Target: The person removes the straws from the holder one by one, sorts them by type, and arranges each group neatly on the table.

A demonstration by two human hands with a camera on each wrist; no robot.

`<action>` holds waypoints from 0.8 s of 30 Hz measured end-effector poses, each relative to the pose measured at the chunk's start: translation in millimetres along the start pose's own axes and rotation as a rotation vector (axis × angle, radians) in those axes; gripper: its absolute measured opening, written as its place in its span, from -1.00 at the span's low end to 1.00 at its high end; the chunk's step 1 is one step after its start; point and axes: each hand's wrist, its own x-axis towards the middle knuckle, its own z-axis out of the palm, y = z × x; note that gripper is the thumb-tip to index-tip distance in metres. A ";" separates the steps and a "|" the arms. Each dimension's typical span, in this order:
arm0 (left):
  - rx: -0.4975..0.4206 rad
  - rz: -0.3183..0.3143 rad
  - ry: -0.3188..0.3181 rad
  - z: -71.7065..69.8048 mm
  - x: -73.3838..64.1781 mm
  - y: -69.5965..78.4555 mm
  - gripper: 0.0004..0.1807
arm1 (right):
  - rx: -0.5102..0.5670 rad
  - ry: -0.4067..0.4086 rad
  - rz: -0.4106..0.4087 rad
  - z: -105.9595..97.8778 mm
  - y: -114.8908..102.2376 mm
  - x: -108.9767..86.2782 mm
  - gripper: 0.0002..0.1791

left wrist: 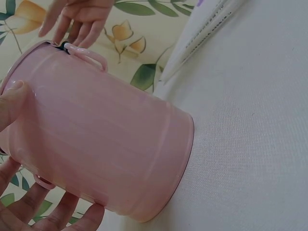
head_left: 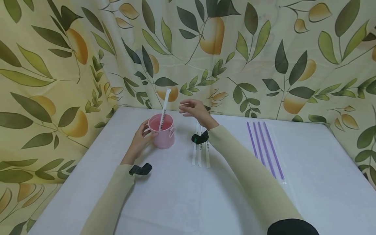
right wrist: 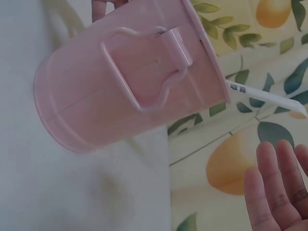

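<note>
A small pink metal bucket (head_left: 164,139) with side handles stands on the white table. My left hand (head_left: 140,142) holds it from the left, thumb on the near side and fingers around the far side. One white paper-wrapped straw (head_left: 165,109) with black print leans inside, its upper end above the rim. To the right of the bucket, my right hand (head_left: 194,110) is in the air with fingers extended and nothing in them. The right wrist view shows those fingers (right wrist: 274,192) apart from the straw. Beneath the right wrist lie three similar wrapped straws (head_left: 200,160), partly hidden by it.
Several long purple straws (head_left: 265,147) in clear wrapping lie on the right part of the white table (head_left: 164,195). A cloth (head_left: 258,68) printed with leaves and fruit hangs behind the table's far edge and along its left side.
</note>
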 end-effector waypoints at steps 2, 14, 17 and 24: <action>0.003 0.000 0.000 0.0 0.6 -0.7 -0.16 | 0.018 0.004 0.008 5.3 0.7 4.8 -0.59; -0.029 -0.028 -0.020 0.7 -11.2 20.8 -0.17 | 0.031 0.001 0.081 37.6 3.6 22.9 -0.61; -0.023 -0.027 -0.024 1.7 -14.2 25.5 -0.17 | 0.002 -0.002 0.095 45.6 3.0 24.2 -0.63; -0.023 -0.010 -0.019 0.1 -4.2 7.7 -0.17 | -0.054 0.015 0.136 59.3 4.1 26.4 -0.64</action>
